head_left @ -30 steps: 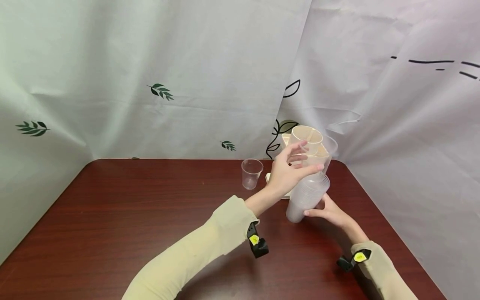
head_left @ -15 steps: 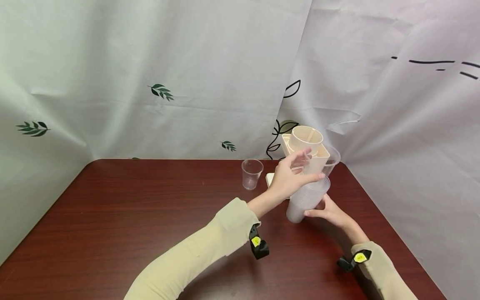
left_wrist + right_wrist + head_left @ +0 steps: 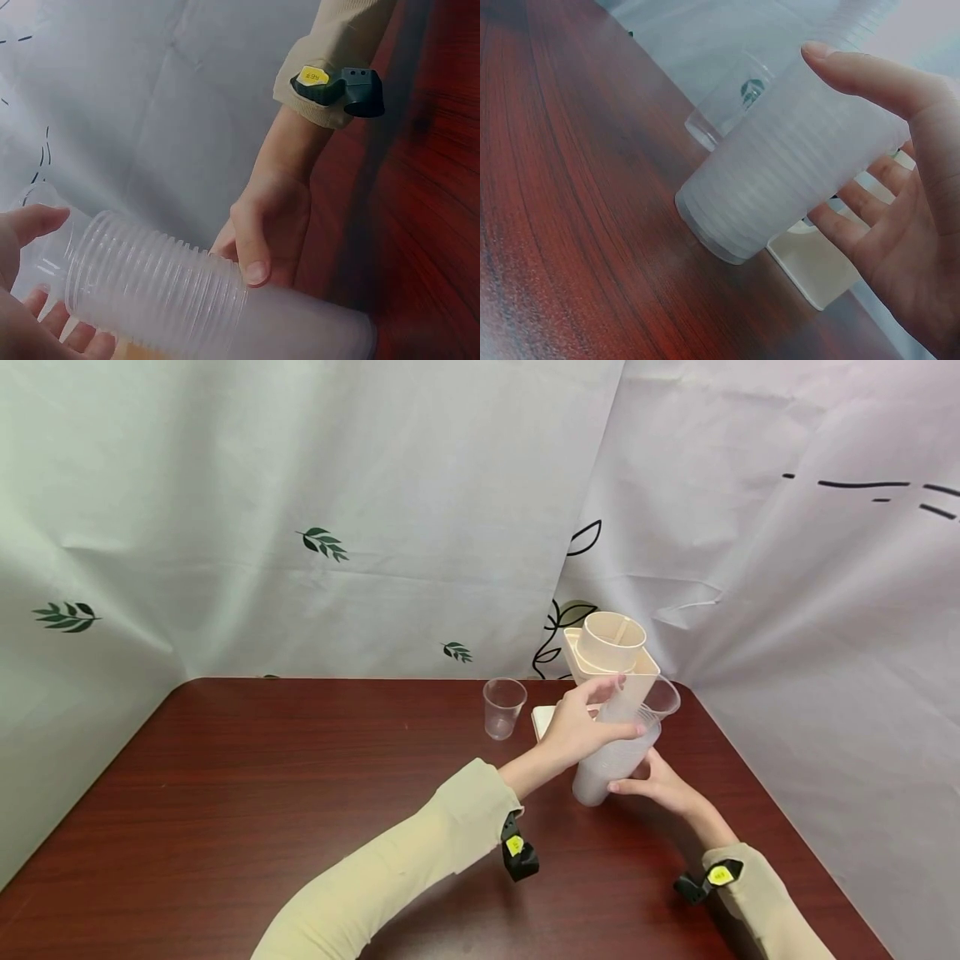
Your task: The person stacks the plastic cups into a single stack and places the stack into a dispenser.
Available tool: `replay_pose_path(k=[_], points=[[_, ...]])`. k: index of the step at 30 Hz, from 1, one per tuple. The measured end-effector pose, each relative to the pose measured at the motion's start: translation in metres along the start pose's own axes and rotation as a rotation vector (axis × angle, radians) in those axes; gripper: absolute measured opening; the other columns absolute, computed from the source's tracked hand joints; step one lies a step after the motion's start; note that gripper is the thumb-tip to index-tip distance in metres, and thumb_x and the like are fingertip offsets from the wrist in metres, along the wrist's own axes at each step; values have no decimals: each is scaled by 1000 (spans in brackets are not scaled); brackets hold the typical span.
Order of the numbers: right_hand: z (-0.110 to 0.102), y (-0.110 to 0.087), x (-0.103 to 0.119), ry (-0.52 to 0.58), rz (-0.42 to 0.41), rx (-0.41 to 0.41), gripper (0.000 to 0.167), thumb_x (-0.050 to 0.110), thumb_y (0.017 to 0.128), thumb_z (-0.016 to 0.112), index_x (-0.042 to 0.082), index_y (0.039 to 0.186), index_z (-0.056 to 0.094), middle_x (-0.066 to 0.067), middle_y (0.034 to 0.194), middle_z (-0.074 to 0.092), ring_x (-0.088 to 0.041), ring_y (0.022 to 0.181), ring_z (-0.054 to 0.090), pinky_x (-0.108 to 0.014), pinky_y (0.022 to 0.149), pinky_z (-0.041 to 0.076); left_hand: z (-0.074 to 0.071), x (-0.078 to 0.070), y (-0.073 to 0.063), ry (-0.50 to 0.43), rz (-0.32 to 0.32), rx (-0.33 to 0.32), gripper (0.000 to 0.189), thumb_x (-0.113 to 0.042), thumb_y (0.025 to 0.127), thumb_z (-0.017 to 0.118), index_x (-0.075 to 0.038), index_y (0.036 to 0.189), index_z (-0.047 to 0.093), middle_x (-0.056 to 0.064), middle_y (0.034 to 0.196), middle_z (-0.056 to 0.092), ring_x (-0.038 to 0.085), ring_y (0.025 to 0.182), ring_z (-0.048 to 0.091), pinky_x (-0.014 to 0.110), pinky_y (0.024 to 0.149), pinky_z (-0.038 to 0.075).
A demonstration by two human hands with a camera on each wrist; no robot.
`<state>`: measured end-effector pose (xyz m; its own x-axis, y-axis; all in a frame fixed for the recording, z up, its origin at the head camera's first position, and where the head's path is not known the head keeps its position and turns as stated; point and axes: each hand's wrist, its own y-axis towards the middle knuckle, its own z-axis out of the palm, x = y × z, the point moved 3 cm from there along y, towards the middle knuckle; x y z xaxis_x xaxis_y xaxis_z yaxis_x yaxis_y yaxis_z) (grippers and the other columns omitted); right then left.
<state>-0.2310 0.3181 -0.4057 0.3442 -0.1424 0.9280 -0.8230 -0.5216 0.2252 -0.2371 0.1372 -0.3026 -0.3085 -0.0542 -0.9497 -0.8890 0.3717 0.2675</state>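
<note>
In the head view my right hand (image 3: 663,785) grips a tall stack of nested clear plastic cups (image 3: 600,772), its mouth end tilted up to the right. My left hand (image 3: 573,727) holds a single clear plastic cup (image 3: 665,696) by its sides, lined up with the stack's mouth and partly sunk into it. Ridged rims of the stack (image 3: 150,277) show in the left wrist view, the loose cup (image 3: 51,251) just beyond them between thumb and fingers. In the right wrist view the stack's bottom end (image 3: 727,225) is close over the table, thumb on one side, fingers on the other.
A cream plastic holder with a round ring on top (image 3: 611,643) stands behind the hands, its base (image 3: 543,718) partly hidden. One clear cup (image 3: 502,708) stands upright left of it. The brown table (image 3: 262,793) meets a white curtain (image 3: 375,527) at the back.
My left hand has moved down towards the stack with the single cup, which now overlaps the stack's mouth more. The right hand and the stack have stayed in place.
</note>
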Motion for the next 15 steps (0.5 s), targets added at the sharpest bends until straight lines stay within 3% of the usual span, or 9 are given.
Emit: replay_pose_path(k=[8,15], points=[[0,-1,0,2,6,-13,60,-10,83,60,25,129,44,15,117,61,0,105,60,-16,86,50,0,5,-2,60,-12,29,65,-18,74,81,-14,134,56,-3,134,60,14,117,59,16,93,47],[0,0,1,4,-7,-4,61,-10,83,60,25,130,45,15,119,61,0,106,60,-16,87,50,2,6,-3,47,-21,34,65,-15,75,81,-11,134,55,1,136,59,17,118,60,16,92,48]])
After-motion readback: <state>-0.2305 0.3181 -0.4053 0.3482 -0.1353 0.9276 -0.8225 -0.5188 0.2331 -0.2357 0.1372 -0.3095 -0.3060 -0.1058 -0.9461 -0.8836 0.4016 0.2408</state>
